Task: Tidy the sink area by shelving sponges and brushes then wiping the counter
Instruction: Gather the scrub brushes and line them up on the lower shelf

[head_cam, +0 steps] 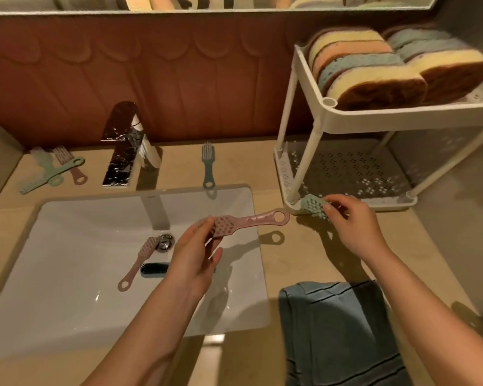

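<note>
Nearest us a folded blue-grey towel (338,330) lies on the counter (287,263), soft and limp, best taken by a bunched fold when wiping comes. Our left hand (193,263) pinches the pink brush (243,222) by its bristle head over the sink (67,274), its ringed handle pointing right; we judge it light, stiff plastic, easiest held at the neck. Our right hand (354,227) grips a pale green brush (314,207) by its head at the front corner of the rack's lower shelf (346,168), which is bare. In the basin lie another pink brush (140,260) and a dark brush (154,269), possibly wet and slippery. Farther back, a blue brush (207,165) and a cluster of brushes (56,169) wait beside the faucet (123,146). The sponges (374,68) already sit on the upper shelf.
</note>
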Tool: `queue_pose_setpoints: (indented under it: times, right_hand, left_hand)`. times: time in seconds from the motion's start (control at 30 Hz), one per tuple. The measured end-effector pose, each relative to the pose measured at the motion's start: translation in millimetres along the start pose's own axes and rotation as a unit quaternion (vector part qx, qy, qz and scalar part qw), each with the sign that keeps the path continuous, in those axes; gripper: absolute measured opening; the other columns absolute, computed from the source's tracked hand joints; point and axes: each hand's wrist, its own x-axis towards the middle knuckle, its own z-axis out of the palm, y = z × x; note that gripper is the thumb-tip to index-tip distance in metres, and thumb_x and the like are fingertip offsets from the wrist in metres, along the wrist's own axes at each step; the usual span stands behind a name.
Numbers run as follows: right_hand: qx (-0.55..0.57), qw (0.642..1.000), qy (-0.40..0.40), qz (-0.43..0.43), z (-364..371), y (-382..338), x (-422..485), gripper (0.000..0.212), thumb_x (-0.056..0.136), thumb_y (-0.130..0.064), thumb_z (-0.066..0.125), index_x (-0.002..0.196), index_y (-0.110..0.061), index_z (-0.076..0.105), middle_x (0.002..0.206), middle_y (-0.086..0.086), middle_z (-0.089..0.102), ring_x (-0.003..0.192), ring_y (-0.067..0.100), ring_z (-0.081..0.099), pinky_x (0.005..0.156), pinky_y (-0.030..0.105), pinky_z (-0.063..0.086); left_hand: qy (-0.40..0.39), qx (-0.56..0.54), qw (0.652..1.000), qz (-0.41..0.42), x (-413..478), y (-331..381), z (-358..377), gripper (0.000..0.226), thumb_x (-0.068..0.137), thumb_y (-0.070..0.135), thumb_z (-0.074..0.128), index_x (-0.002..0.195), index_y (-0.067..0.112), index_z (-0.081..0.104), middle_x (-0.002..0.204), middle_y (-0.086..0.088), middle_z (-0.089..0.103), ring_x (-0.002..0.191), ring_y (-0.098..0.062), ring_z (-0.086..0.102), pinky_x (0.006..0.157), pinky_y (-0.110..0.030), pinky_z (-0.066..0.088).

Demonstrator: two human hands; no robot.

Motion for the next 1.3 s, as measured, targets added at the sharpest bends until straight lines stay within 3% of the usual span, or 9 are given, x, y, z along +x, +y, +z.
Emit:
queue_pose_setpoints:
  times: [0.17,0.33,0.47,0.57,0.83,1.0,1.1,1.2,1.3]
  right_hand:
    - [-0.100,0.995,-0.002,0.005,3,18,50,0.027,0.091,-0.029,0.055,0.117,-0.021,0.060,0.110,0.008,0.066,0.106,0.032,0.056,0.094,0.047,0.043]
    - [-0.155,0.984,-0.077,0.041,17,20,73,0.024,0.090,-0.032,0.056,0.100,-0.013,0.067,0.100,0.014,0.068,0.103,0.034,0.056,0.094,0.041,0.040]
    - [-0.114,0.981,-0.145,0.060,24,20,81,0.027,0.090,-0.031,0.057,0.099,-0.008,0.066,0.097,0.015,0.066,0.098,0.033,0.056,0.084,0.038,0.046]
    - [-0.098,0.978,-0.172,0.061,24,19,81,0.027,0.092,-0.028,0.053,0.101,-0.006,0.066,0.098,0.016,0.065,0.095,0.030,0.056,0.075,0.032,0.042]
    - [-0.050,0.987,-0.149,0.030,13,21,68,0.026,0.094,-0.028,0.049,0.106,-0.014,0.067,0.103,0.009,0.067,0.102,0.029,0.058,0.089,0.039,0.045]
    - [0.109,0.984,-0.139,-0.024,-8,-4,33,0.024,0.095,-0.019,0.048,0.111,-0.015,0.064,0.109,-0.003,0.063,0.101,0.010,0.053,0.084,0.023,0.036]
    - [0.075,0.979,-0.163,-0.092,-10,-14,13,0.025,0.091,-0.028,0.053,0.113,-0.020,0.064,0.111,-0.007,0.061,0.106,0.011,0.053,0.091,0.029,0.041]
    - [0.012,0.975,-0.170,-0.144,-8,-14,0,0.032,0.086,-0.045,0.053,0.114,-0.031,0.060,0.107,-0.016,0.059,0.108,0.013,0.052,0.097,0.040,0.040]
    - [0.016,0.978,-0.148,-0.146,-10,-11,-3,0.033,0.082,-0.053,0.051,0.108,-0.036,0.060,0.103,-0.019,0.060,0.104,0.014,0.054,0.095,0.042,0.042]
  left_hand:
    - [0.014,-0.036,0.999,-0.031,4,-20,8,0.006,0.092,0.023,0.055,0.089,0.026,0.059,0.093,0.005,0.066,0.085,-0.003,0.060,0.067,-0.022,0.040]
    - [0.026,-0.046,0.998,-0.034,4,-27,11,0.006,0.093,0.024,0.054,0.090,0.026,0.058,0.095,0.006,0.067,0.086,-0.002,0.059,0.071,-0.023,0.038]
    - [0.036,-0.052,0.997,-0.035,3,-30,12,0.007,0.092,0.022,0.054,0.088,0.025,0.058,0.093,0.005,0.066,0.085,-0.003,0.059,0.071,-0.022,0.039]
    - [0.041,-0.061,0.997,-0.040,3,-32,12,0.004,0.091,0.022,0.056,0.090,0.024,0.059,0.092,0.004,0.067,0.083,-0.003,0.060,0.069,-0.022,0.039]
    - [0.017,-0.031,0.999,-0.034,0,-32,25,0.008,0.091,0.019,0.056,0.085,0.023,0.059,0.089,0.002,0.067,0.083,-0.006,0.061,0.070,-0.023,0.040]
    - [-0.003,0.031,1.000,0.000,-1,-34,44,0.011,0.091,0.012,0.055,0.081,0.017,0.059,0.080,-0.002,0.063,0.078,-0.012,0.057,0.074,-0.027,0.040]
    - [-0.020,0.056,0.998,0.005,1,-39,61,0.010,0.090,0.012,0.056,0.080,0.017,0.058,0.078,-0.003,0.065,0.074,-0.012,0.058,0.070,-0.026,0.042]
    - [-0.043,0.071,0.997,0.003,-1,-41,83,0.006,0.089,0.013,0.058,0.083,0.015,0.058,0.074,-0.003,0.065,0.062,-0.010,0.062,0.056,-0.022,0.048]
    - [-0.075,0.100,0.992,-0.001,0,-38,97,0.009,0.088,0.015,0.059,0.080,0.016,0.057,0.071,-0.003,0.065,0.059,-0.009,0.062,0.047,-0.017,0.047]
